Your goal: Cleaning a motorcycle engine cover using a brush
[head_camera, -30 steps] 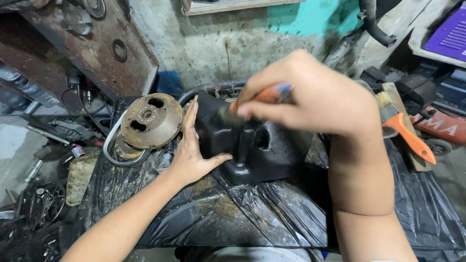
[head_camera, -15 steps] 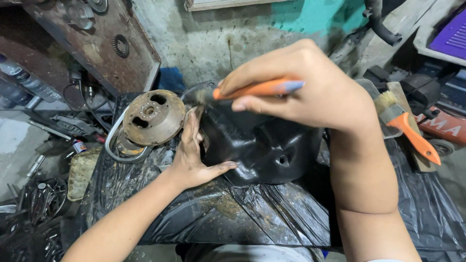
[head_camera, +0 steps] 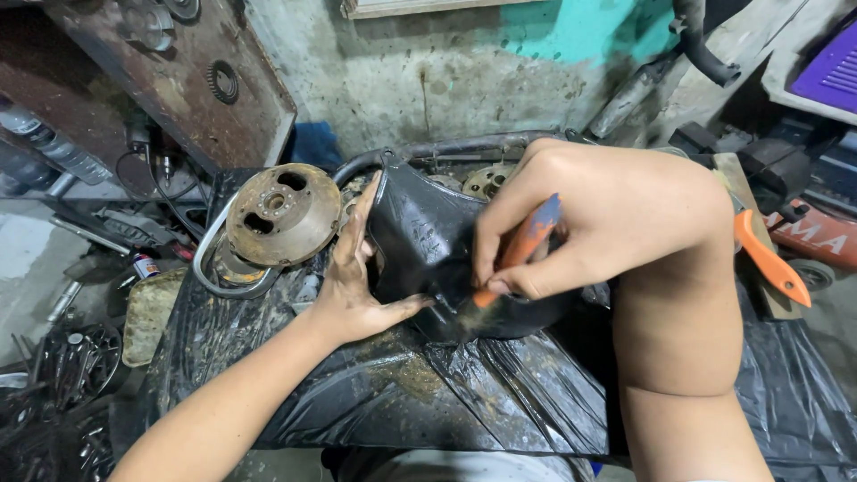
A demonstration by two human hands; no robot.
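Since half second ago: brush (head_camera: 518,250) swung from near-level to steep, bristles down at cover (head_camera: 428,241) lower edge, frame centre. Right hand (head_camera: 607,223) fisted round handle. Left hand (head_camera: 353,286) open, braced on cover's left side. Rusty rotor (head_camera: 281,214) left of it.

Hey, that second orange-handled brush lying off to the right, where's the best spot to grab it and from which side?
Probably by the orange handle, coming from above on the right. It lies flat on the black plastic sheet, slanting down to the right with its end free, while its upper end is hidden behind the right hand, which holds another brush.
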